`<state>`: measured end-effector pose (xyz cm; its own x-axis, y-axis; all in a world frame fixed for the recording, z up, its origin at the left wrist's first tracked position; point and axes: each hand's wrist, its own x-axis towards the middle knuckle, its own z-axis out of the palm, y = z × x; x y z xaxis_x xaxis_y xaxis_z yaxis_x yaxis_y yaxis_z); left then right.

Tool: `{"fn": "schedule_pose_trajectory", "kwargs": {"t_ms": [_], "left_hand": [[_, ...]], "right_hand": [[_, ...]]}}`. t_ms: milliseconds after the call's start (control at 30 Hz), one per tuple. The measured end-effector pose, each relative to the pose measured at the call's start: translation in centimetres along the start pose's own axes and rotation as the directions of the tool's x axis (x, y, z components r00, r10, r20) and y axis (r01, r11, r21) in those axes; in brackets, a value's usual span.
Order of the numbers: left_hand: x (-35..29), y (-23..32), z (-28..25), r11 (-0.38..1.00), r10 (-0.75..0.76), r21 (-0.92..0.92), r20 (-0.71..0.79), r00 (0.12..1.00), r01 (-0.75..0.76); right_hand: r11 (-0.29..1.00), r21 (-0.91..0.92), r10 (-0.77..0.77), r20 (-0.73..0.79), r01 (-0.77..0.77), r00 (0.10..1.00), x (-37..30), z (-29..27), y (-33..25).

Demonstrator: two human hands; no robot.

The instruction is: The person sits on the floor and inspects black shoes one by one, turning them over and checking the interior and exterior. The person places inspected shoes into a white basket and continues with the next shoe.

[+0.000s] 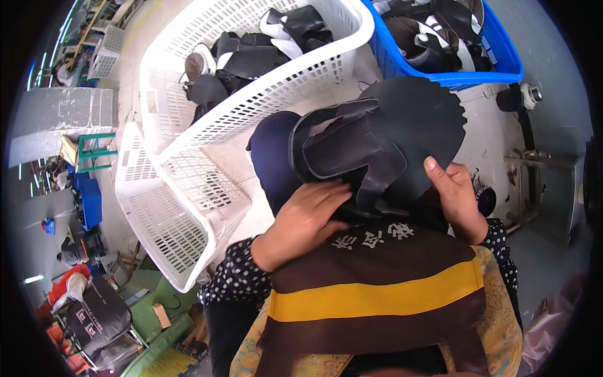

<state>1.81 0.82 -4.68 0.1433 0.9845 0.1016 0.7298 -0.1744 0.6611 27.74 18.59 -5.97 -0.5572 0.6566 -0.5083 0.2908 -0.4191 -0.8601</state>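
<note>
Both hands, left hand [306, 217] and right hand [455, 198], grip a black leather shoe upper [383, 141], fingers seemingly curled behind it, mostly hidden.

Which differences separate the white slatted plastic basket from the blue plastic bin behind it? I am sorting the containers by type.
The white slatted plastic basket has walls pierced with rows of slots, while the blue plastic bin has solid walls. The white basket sits tilted and reaches closer to the person; the blue bin lies farther back, to the right. Both hold dark and white cut shoe pieces.
</note>
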Motion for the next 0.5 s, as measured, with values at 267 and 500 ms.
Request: {"fn": "schedule_pose_trajectory", "kwargs": {"t_ms": [267, 500], "left_hand": [[4.6, -0.4, -0.5, 0.982, 0.132, -0.117, -0.12, 0.984, -0.146], [3.7, -1.2, -1.5, 0.913, 0.196, -0.367, 0.013, 0.98, -0.178]], "right_hand": [[0.991, 0.043, -0.13, 0.199, 0.124, 0.971, 0.7, 2.3, 0.5], [0.56, -0.584, -0.594, 0.211, 0.587, 0.776, 1.4, -3.7, -1.0]]}}
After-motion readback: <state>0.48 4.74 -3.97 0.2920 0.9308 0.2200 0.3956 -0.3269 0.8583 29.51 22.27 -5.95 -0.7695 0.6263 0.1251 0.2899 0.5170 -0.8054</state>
